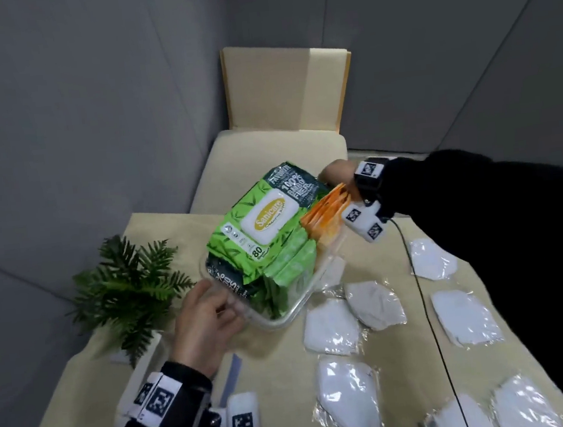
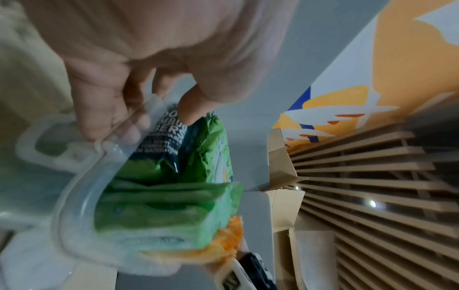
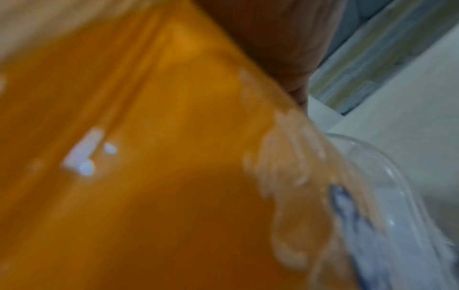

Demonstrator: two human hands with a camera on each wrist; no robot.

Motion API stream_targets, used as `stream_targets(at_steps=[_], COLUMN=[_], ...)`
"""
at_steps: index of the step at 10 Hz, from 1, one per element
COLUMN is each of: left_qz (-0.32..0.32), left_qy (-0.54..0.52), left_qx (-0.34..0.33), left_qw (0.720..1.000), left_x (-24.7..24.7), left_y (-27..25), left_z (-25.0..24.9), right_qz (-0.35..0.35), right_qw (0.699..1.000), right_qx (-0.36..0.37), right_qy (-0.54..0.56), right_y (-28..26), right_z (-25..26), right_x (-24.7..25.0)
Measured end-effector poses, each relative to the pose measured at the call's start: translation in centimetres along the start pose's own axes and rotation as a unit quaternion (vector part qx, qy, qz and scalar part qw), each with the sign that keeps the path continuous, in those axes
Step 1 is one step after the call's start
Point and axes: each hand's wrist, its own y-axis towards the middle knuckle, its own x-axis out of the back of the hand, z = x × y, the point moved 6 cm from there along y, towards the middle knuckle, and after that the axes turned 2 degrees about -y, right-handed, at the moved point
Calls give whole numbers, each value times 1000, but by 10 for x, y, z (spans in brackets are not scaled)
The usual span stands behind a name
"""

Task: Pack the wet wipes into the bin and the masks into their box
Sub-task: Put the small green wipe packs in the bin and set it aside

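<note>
A clear plastic bin [image 1: 283, 320] stands mid-table, stuffed with green wet wipes packs [image 1: 288, 267]. A large green pack [image 1: 266, 214] leans on top, and orange packs [image 1: 325, 216] stand at the bin's far right. My left hand [image 1: 227, 308] pinches the bin's rim [image 2: 82, 188] at the near-left corner, thumb inside against a pack [image 2: 171, 137]. My right hand [image 1: 336, 175] grips the top of the orange packs [image 3: 149, 157], its fingers hidden behind the large pack. Several white masks [image 1: 332, 329] in clear wrappers lie on the table to the right.
A potted fern [image 1: 129, 290] stands left of the bin. A beige chair [image 1: 278, 158] is behind the table. A black cable [image 1: 431, 319] runs across the masks. An open cardboard box [image 2: 283, 157] with orange and blue print shows in the left wrist view.
</note>
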Motion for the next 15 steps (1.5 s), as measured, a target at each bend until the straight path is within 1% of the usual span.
stream_targets(at_steps=[1,2,3,4,5,6,7,8,9,10,11,12,13,14,15], left_qz=[2,-9,-20,-62,-72,-86,-128,-106,-61,-85,-115,-150,-159,-134,-140], left_qy=[-39,-56,-48,-65,-112,-127,-174,-130,-99,-38,1,-85,-138,-161,-167], left_qx=[12,28,47,78,135,135,121,97,60,28,7,52,95,115,119], left_qw=[999,998,998,993,982,979,969,981,991,995,993,984,973,971,969], left_x=[15,33,48,58,57,63,66,65,66,64,54,52,54,48,47], left_y=[10,25,35,43,40,41,38,28,13,-6,-18,0,13,14,14], left_z=[0,2,16,34,43,49,53,46,37,36,29,29,34,41,43], right_qz=[56,110,167,198,227,248,254,209,93,26,47,138,120,103,98], right_qw=[993,973,960,961,955,940,918,906,923,908,875,828,807,806,834], right_qx=[6,1,-9,-10,-7,-7,1,10,16,-29,-78,-59,-40,-31,-24], right_qy=[106,202,224,194,190,234,305,367,373,416,475,540,577,582,543], right_y=[46,81,114,122,130,133,129,116,90,59,31,7,-6,-10,-12], right_z=[35,62,89,114,126,124,116,97,62,8,-32,-19,6,19,28], right_x=[-18,-42,-65,-80,-91,-96,-91,-81,-72,-82,-110,-145,-151,-147,-144])
